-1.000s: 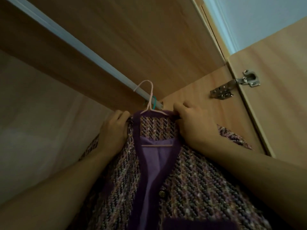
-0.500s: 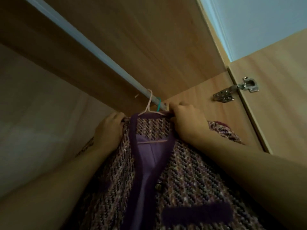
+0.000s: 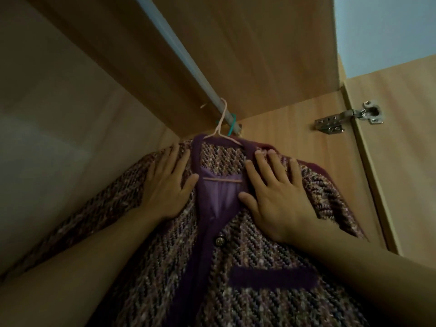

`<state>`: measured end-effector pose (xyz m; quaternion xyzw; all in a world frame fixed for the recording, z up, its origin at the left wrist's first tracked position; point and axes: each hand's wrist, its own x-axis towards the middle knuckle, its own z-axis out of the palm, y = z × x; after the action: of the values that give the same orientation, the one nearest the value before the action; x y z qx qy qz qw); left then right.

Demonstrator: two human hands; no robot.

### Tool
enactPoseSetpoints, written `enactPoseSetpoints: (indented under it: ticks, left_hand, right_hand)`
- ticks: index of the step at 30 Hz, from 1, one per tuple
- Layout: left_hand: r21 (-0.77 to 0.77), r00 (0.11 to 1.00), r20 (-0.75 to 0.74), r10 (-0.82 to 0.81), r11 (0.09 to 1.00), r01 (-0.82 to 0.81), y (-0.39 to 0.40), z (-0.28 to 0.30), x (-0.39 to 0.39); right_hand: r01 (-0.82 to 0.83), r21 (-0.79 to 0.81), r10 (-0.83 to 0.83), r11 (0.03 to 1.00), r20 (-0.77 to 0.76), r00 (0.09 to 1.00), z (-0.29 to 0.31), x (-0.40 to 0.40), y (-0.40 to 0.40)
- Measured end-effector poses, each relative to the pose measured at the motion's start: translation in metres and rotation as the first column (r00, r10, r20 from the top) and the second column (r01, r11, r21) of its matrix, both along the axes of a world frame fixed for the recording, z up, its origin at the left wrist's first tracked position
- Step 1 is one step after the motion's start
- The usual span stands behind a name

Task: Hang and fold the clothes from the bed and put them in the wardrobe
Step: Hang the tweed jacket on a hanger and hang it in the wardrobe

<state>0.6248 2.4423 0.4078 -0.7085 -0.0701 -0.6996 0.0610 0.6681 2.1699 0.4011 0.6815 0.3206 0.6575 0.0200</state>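
Observation:
A purple tweed jacket (image 3: 254, 251) with dark purple trim hangs on a pink hanger (image 3: 220, 128). The hanger's hook sits over the pale wardrobe rail (image 3: 179, 50), close to the rail's right end. My left hand (image 3: 166, 185) lies flat on the jacket's left shoulder, fingers straight. My right hand (image 3: 276, 197) lies flat on the right front, fingers spread, thumb at the neckline edge. A metal button (image 3: 220, 241) shows below the neck opening.
A teal hanger hook (image 3: 232, 125) sits on the rail just right of the pink one. The wardrobe's wooden top (image 3: 247, 55) is overhead, the side panel (image 3: 295, 138) behind the jacket. The open door (image 3: 405, 149) with a metal hinge (image 3: 349, 116) stands at the right.
Both hands let go of the jacket's collar and shoulders and now lie flat on its front. The pink hook went from below the rail to over it.

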Motion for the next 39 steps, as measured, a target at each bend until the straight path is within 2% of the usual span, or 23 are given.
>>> enactPoseSetpoints:
  ticks: [4, 7, 9, 12, 18, 20, 22, 27, 30, 35, 39]
  left_hand:
    - [-0.06, 0.996, -0.087, -0.026, 0.998, 0.021, 0.008, -0.026, 0.043]
    - [-0.113, 0.978, -0.152, -0.144, 0.985, 0.127, 0.009, -0.034, 0.071]
    - [-0.157, 0.961, -0.181, -0.211, 0.97, 0.184, 0.007, -0.04, 0.079]
    - [-0.18, 0.95, -0.232, -0.209, 0.969, 0.169, 0.011, -0.055, 0.074]
    - [-0.14, 0.94, -0.339, 0.025, 0.987, -0.077, 0.013, -0.11, 0.032]
    - [-0.123, 0.936, -0.347, 0.059, 0.987, -0.108, 0.009, -0.131, 0.021]
    - [-0.126, 0.934, -0.355, 0.037, 0.988, -0.087, 0.006, -0.153, 0.013]
    - [-0.076, 0.92, -0.393, 0.004, 0.996, -0.036, 0.003, -0.224, 0.013]
    - [-0.072, 0.876, -0.482, -0.032, 0.997, -0.003, 0.006, -0.265, 0.023]
    - [-0.173, 0.836, -0.536, -0.117, 0.985, 0.026, -0.003, -0.281, 0.016]
    - [-0.198, 0.843, -0.501, -0.196, 0.974, 0.108, -0.004, -0.3, 0.0]
  right_hand:
    - [0.116, -0.006, -0.116, 0.993, 0.003, 0.993, -0.003, 0.014, 0.004]
    - [0.173, 0.024, -0.174, 0.985, 0.042, 0.984, -0.006, 0.021, 0.011]
    - [0.198, 0.029, -0.199, 0.98, 0.055, 0.978, -0.009, 0.021, 0.013]
    - [0.212, 0.022, -0.213, 0.977, 0.051, 0.976, -0.014, 0.019, 0.014]
    - [0.162, -0.042, -0.165, 0.986, -0.059, 0.985, -0.057, 0.006, 0.017]
    - [0.142, -0.074, -0.15, 0.987, -0.119, 0.982, -0.077, 0.0, 0.017]
    - [0.123, -0.133, -0.142, 0.983, -0.143, 0.979, -0.101, -0.007, 0.015]
    - [0.028, -0.306, -0.055, 0.951, -0.08, 0.995, -0.183, -0.005, 0.002]
    - [0.084, -0.377, -0.115, 0.922, -0.062, 0.991, -0.215, 0.009, -0.005]
    - [0.084, -0.347, -0.126, 0.934, -0.1, 0.987, -0.233, 0.006, 0.0]
    - [0.0, -0.288, -0.057, 0.958, -0.187, 0.981, -0.255, -0.014, -0.004]
